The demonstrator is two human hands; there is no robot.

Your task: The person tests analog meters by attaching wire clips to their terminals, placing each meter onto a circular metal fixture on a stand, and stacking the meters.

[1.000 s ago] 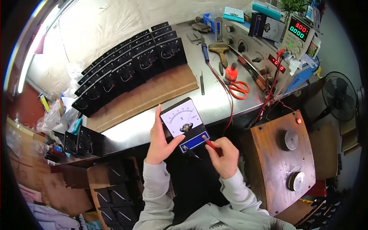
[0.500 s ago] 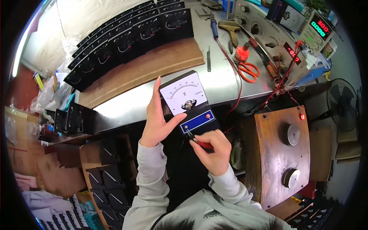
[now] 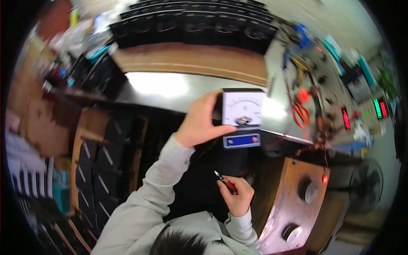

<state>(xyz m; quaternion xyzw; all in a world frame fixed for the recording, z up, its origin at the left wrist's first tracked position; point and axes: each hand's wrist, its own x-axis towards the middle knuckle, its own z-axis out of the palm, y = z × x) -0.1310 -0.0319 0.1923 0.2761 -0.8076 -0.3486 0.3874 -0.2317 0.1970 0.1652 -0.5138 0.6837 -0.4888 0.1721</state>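
Note:
My left hand (image 3: 200, 125) grips an analog voltmeter (image 3: 238, 106) by its left side, thumb across the lower front. The meter has a white scale face and, below it, a blue terminal panel (image 3: 238, 141) with a red terminal at its right end. Lower down and apart from the meter, my right hand (image 3: 239, 199) is closed around red-handled pliers (image 3: 230, 185), their metal tip pointing up and left. Motion blur softens the scale markings and the tool's jaws.
Rows of black meter housings (image 3: 199, 32) stand on cardboard (image 3: 191, 59) at the back of the bench. Orange scissors (image 3: 301, 115) and other tools lie to the right, near a power supply (image 3: 378, 108). A wooden box with metal knobs (image 3: 293, 199) stands at lower right.
The pliers were at the meter's lower left terminal; my right hand has drawn them down and away. My left hand has moved the meter to the right and turned it straighter. The camera view has swung.

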